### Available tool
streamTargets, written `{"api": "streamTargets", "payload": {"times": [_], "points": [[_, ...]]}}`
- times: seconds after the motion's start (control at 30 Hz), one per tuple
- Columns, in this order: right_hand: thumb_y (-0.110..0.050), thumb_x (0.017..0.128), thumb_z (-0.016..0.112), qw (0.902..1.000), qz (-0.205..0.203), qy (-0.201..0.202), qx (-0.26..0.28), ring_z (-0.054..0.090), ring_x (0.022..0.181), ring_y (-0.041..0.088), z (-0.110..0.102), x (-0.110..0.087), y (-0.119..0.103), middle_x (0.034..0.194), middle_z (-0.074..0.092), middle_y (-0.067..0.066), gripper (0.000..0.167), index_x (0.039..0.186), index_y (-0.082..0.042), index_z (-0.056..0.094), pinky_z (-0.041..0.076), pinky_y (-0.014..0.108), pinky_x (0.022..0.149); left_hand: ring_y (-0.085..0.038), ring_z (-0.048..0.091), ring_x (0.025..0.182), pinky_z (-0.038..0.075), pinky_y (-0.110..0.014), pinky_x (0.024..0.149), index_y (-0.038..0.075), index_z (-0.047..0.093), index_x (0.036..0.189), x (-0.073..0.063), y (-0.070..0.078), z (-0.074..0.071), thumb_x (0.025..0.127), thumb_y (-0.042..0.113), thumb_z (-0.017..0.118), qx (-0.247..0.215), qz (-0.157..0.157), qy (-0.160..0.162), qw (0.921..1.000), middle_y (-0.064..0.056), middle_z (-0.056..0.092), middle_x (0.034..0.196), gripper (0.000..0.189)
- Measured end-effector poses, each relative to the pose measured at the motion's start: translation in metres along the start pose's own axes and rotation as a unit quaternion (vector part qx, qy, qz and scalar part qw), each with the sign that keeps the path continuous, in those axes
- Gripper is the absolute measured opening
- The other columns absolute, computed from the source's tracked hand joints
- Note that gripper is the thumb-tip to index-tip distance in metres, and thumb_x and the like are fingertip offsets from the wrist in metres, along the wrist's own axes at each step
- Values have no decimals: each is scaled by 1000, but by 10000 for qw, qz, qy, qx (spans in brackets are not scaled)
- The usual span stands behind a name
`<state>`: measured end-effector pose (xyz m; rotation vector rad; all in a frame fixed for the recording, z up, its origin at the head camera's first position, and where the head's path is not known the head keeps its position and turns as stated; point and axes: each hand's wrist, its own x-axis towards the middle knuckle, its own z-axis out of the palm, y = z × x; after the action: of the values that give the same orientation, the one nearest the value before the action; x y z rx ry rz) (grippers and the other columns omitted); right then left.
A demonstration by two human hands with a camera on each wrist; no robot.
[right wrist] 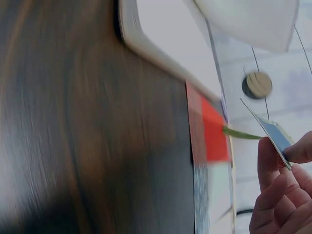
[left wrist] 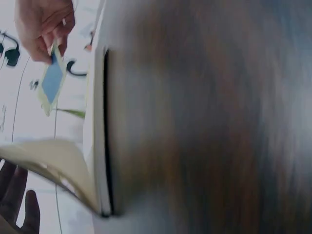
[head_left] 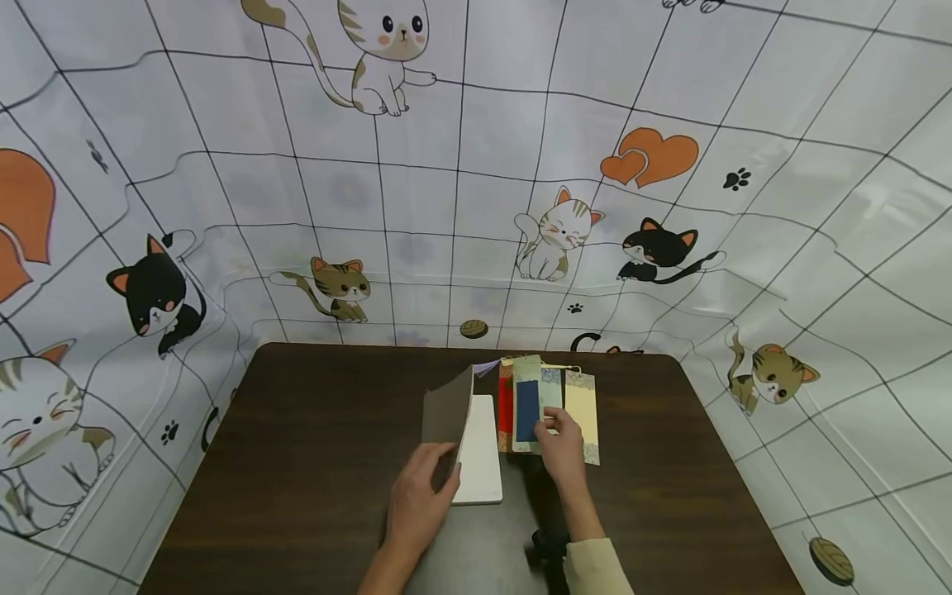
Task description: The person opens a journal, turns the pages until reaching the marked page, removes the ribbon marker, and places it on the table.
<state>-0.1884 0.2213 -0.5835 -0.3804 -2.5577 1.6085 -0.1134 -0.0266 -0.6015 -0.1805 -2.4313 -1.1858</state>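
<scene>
A notebook with blank white pages (head_left: 482, 446) lies mid-table, its grey-brown cover (head_left: 445, 413) raised on the left. My left hand (head_left: 418, 496) is at the near edge of that cover; in the left wrist view its fingers reach up to the cover's outer side, the thumb apart. My right hand (head_left: 563, 450) pinches a pale green bookmark (head_left: 525, 443) with a dark blue panel between thumb and fingers. In the right wrist view this bookmark (right wrist: 273, 130) appears nearly edge-on, a green tassel beside it. Behind it lies a red bookmark (head_left: 506, 405), just right of the notebook.
A light blue bookmark (head_left: 551, 384) and a cream one (head_left: 583, 405) lie beside the red one. A purple ribbon (head_left: 485, 367) shows at the notebook's far end. The dark wooden table (head_left: 297, 454) ends at a cat-patterned cloth (head_left: 416, 198) behind and at both sides.
</scene>
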Motion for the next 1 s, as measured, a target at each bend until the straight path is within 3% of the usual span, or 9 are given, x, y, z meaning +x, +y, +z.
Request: {"api": "streamTargets", "payload": {"times": [0.1, 0.2, 0.33, 0.5, 0.67, 0.77, 1.0], "points": [[-12, 104, 62, 9996, 100, 219, -141, 68, 86, 25, -18, 4, 6, 116, 73, 25, 39, 140, 2, 64, 47, 32, 65, -14, 71, 104, 58, -40, 85, 23, 77, 123, -1, 6, 12, 84, 16, 91, 215, 64, -49, 9997, 8, 70, 114, 42], [-12, 104, 62, 9988, 178, 349, -298, 71, 91, 29, -33, 6, 12, 116, 75, 25, 40, 141, 1, 64, 48, 32, 67, -14, 67, 100, 56, -39, 83, 24, 76, 122, -3, 10, 23, 80, 15, 92, 424, 38, -292, 9987, 8, 67, 110, 46], [-14, 104, 61, 9976, 290, 498, -393, 70, 87, 27, -51, 8, 23, 119, 75, 26, 42, 143, 1, 63, 47, 32, 66, -14, 60, 98, 53, -37, 84, 24, 75, 120, -7, 13, 36, 80, 20, 93, 872, 31, -687, 9938, 7, 63, 105, 44], [-18, 106, 58, 9953, 580, 662, -400, 62, 80, 24, -76, 11, 36, 126, 72, 27, 44, 146, -1, 60, 46, 34, 67, -16, 56, 96, 49, -37, 82, 24, 75, 121, -11, 17, 44, 81, 32, 95, 1514, -17, -1183, 9814, 5, 60, 104, 46], [-22, 107, 55, 9914, 964, 742, -484, 66, 109, 39, -97, 17, 47, 134, 69, 29, 46, 149, -1, 58, 50, 41, 79, -20, 57, 101, 49, -42, 86, 21, 75, 124, -13, 18, 42, 82, 39, 95, 2046, 259, -1610, 9652, 2, 61, 110, 50], [-22, 107, 54, 9898, 1118, 723, -496, 64, 118, 44, -107, 21, 53, 138, 66, 30, 48, 150, 0, 57, 50, 47, 86, -22, 57, 107, 49, -45, 91, 20, 74, 127, -12, 19, 36, 85, 37, 93, 1922, 208, -1956, 9614, 1, 61, 115, 49], [-21, 106, 56, 9846, 1373, 854, -661, 65, 113, 41, -116, 27, 66, 135, 68, 29, 46, 146, 2, 61, 51, 44, 83, -29, 53, 118, 43, -57, 99, 19, 74, 128, -3, 23, 15, 98, 40, 80, 604, -464, -2987, 9513, -3, 59, 125, 37]]}}
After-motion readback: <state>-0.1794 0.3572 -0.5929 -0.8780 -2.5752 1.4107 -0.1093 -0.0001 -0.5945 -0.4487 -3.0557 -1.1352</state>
